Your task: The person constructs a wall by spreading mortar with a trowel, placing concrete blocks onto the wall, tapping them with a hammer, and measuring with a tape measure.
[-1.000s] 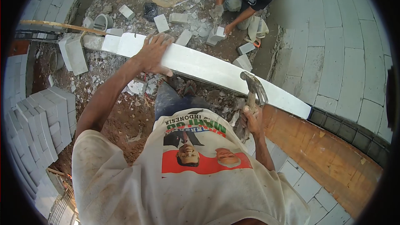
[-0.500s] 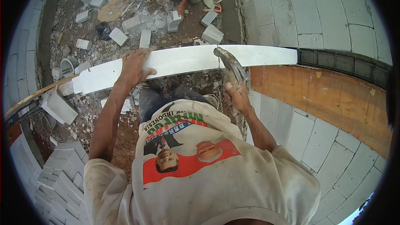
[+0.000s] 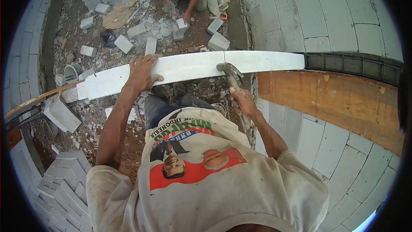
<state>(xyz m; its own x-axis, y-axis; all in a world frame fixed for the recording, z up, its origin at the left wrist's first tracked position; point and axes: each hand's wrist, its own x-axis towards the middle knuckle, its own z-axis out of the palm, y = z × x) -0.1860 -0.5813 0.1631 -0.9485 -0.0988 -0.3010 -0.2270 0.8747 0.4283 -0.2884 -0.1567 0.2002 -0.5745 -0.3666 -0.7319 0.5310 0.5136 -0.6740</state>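
A long white concrete block (image 3: 189, 66) lies across the span, its right end against a second white block (image 3: 266, 61) at a thin joint. My left hand (image 3: 143, 74) rests on the long block toward its left part, with the fingers bent over the far edge and the thumb out along the top. My right hand (image 3: 243, 102) is closed around the handle of a claw hammer (image 3: 231, 72). The hammer's head is at the near edge of the blocks, close to the joint; whether it touches I cannot tell.
A co-worker's hands (image 3: 185, 17) are at a small block on the rubble-strewn ground beyond. An orange-brown wooden board (image 3: 330, 103) runs under a rebar cage (image 3: 356, 65) at right. Stacked blocks (image 3: 64, 184) stand at lower left. Block walls flank both sides.
The hammer head has dropped toward me, from over the top of the blocks by the joint to their near edge. My left hand stays on the long block. The view has shifted slightly.
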